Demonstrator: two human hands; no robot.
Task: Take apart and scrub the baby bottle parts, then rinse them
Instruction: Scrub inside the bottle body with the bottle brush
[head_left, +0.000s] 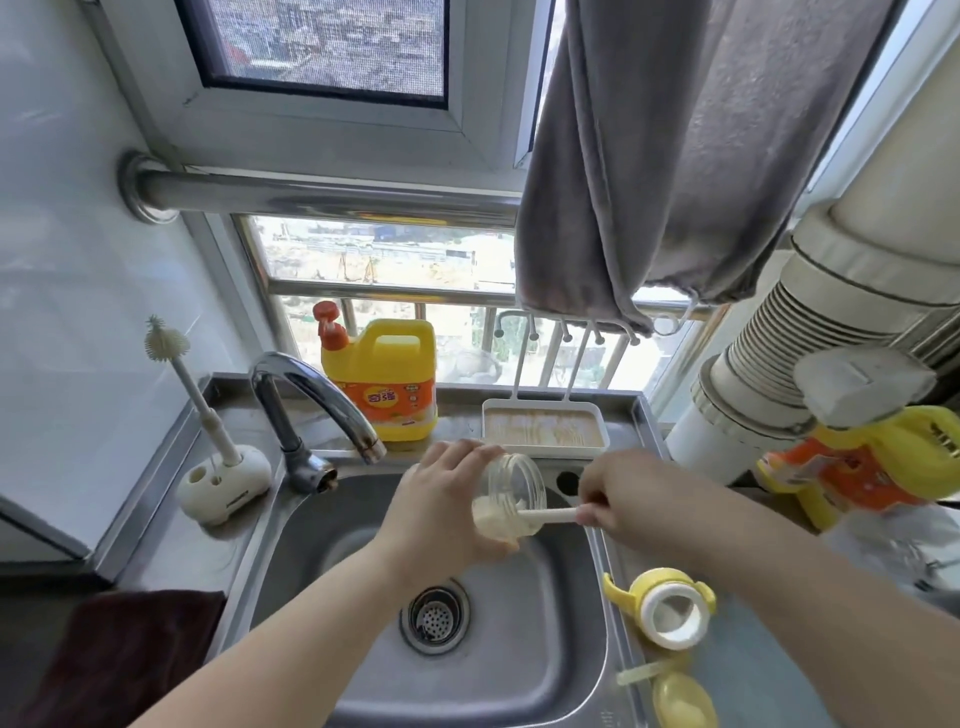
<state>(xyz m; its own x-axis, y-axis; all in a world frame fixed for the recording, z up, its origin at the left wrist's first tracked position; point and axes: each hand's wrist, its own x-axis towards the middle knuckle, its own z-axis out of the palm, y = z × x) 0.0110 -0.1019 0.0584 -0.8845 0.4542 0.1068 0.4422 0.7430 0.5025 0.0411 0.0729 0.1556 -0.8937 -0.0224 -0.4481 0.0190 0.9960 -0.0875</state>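
Note:
Over the steel sink (322, 525), my left hand (441, 504) grips a clear baby bottle body (514, 491), tipped on its side with its mouth to the right. My right hand (623, 493) pinches the white handle of a bottle brush (550, 515); its foamy head sits inside the bottle. On the counter to the right of the sink lie the yellow collar with handles and white ring (667, 605) and a yellow cap with a pale straw piece (680, 696).
The faucet (317, 395) arches over the sink's back left, no water running. A second brush stands in a white holder (223, 483) at left. A yellow detergent jug (384, 379) and white drying tray (543, 428) sit on the back ledge. A grey towel (675, 156) hangs above.

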